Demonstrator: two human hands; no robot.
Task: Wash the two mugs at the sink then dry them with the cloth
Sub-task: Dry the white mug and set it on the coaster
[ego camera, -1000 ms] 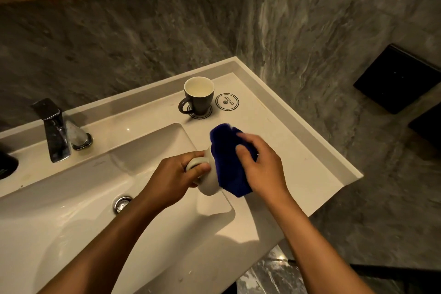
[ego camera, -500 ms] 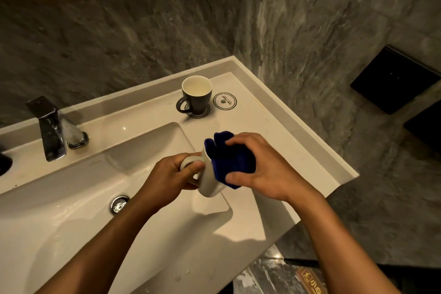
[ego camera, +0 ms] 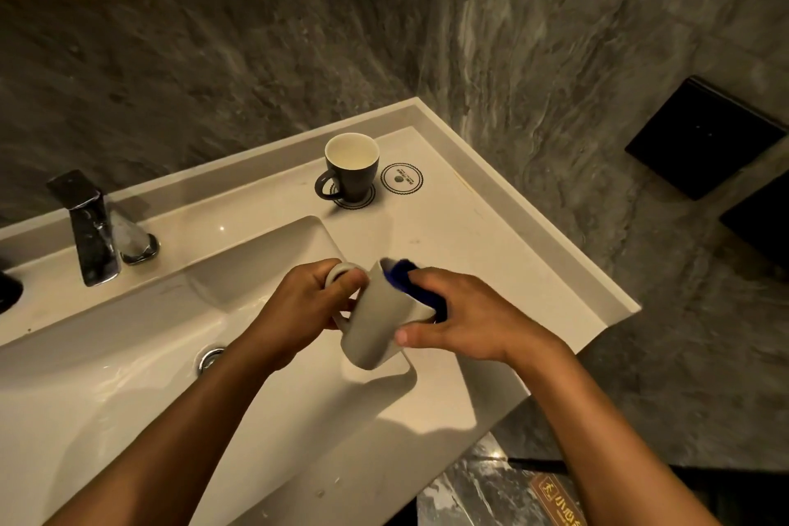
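Presently your left hand (ego camera: 307,303) grips the pale grey ceramic mug (ego camera: 380,320) by its loop handle, fingers curled through and round it. The mug hangs above the right end of the white sink basin (ego camera: 128,354), tilted, its long axis running from the base nearest you up and away to the mouth. Your right hand (ego camera: 465,320) lies against the mug's right side, fingers curled on the dark blue cloth (ego camera: 405,275) bunched at the mouth, thumb on the wall near the base. Judgement: the drying stroke turns on that axis; the right hand, nearer the rim, should work the cloth. The dark mug with pale interior (ego camera: 351,171) stands apart, upright on the counter's round coaster.
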